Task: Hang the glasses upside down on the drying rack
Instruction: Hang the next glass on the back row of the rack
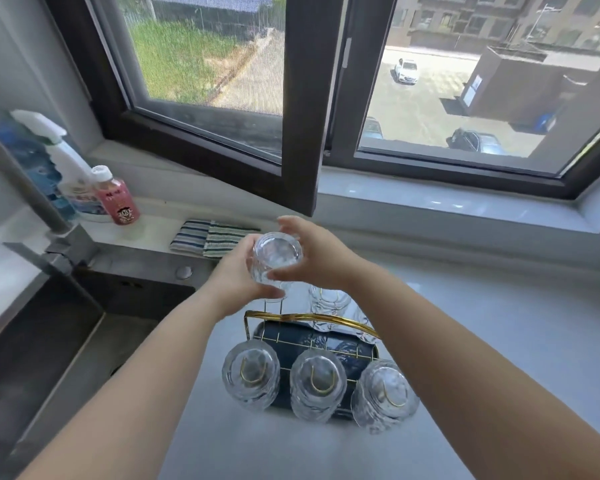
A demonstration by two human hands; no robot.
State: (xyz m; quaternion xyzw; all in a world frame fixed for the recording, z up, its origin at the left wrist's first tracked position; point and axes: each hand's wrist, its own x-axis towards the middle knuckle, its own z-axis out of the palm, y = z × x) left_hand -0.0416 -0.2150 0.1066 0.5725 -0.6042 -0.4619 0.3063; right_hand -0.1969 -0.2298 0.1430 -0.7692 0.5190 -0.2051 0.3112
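Note:
A gold wire drying rack (329, 320) with a dark tray stands on the white counter. Three clear textured glasses hang upside down on its near pegs: left (250, 372), middle (317, 384), right (385, 394). Another glass (328, 306) hangs on the far side, partly hidden. I hold a clear glass (277, 256) bottom up over the rack's far left peg. My left hand (238, 275) grips its left side and my right hand (317, 254) its right side.
A steel sink (49, 344) with a faucet (32, 202) lies to the left. Behind it stand a spray bottle (73, 174) and a pink bottle (116, 195). Folded striped cloths (207, 237) lie by the window sill. An inward-opened window sash (298, 133) hangs above the counter.

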